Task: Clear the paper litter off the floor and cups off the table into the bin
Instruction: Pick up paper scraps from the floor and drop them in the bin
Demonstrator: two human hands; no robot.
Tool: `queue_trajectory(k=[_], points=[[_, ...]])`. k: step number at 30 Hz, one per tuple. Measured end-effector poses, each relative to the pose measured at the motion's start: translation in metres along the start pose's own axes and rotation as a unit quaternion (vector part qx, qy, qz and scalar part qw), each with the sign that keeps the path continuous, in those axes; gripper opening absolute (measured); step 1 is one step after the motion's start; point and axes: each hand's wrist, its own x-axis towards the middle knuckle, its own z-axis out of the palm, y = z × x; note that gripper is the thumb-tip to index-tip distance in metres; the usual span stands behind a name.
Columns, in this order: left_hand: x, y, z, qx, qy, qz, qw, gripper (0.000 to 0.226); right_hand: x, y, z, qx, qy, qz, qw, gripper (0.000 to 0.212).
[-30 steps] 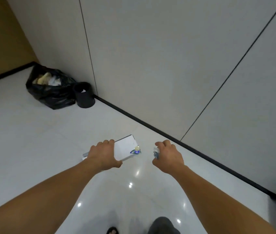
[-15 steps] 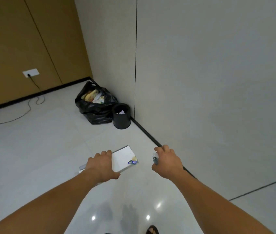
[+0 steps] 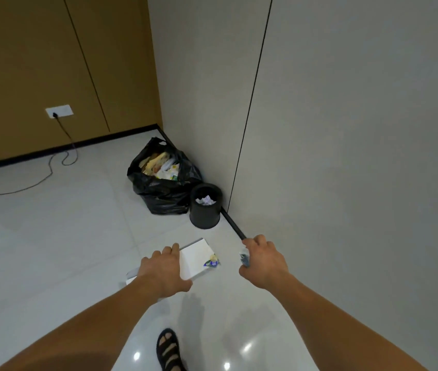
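My left hand [image 3: 165, 271] grips a flat white board [image 3: 195, 259] held level above the floor. A small crumpled wrapper [image 3: 212, 261], yellow and blue, lies on the board's right edge. My right hand [image 3: 262, 261] is curled round a small grey-blue scrap of litter [image 3: 244, 257], mostly hidden by my fingers. Ahead, against the wall, stands a small round black bin [image 3: 205, 212] with crumpled white paper [image 3: 206, 200] inside it. Both hands are well short of the bin.
A black rubbish bag [image 3: 163, 195] full of wrappers slumps left of the bin in the corner. A cable [image 3: 52, 167] runs from a wall socket [image 3: 59, 111] across the floor at left. The grey wall is close on my right. My sandalled foot [image 3: 168, 349] is below.
The view has swung left and forward: the bin and bag now lie closer and more central ahead. Both hands keep the same hold on the board and the scrap.
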Motion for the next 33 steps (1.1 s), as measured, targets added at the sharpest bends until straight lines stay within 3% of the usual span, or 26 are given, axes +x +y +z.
queue_trajectory(k=[9,24,33], points=[[0.161,-0.044,-0.089,0.044,-0.015,0.03,0.998,0.109,0.157,-0.052,-0.043,0.008,-0.001,0.017,1.0,0.065],[0.434,-0.05,-0.17,0.08,-0.088,0.038,0.992,0.117,0.448,-0.05,-0.085,0.022,-0.064,-0.002,0.998,0.07],[0.619,-0.063,-0.164,0.145,-0.15,0.111,0.972,0.118,0.596,-0.057,-0.05,0.07,-0.109,0.101,0.986,0.068]])
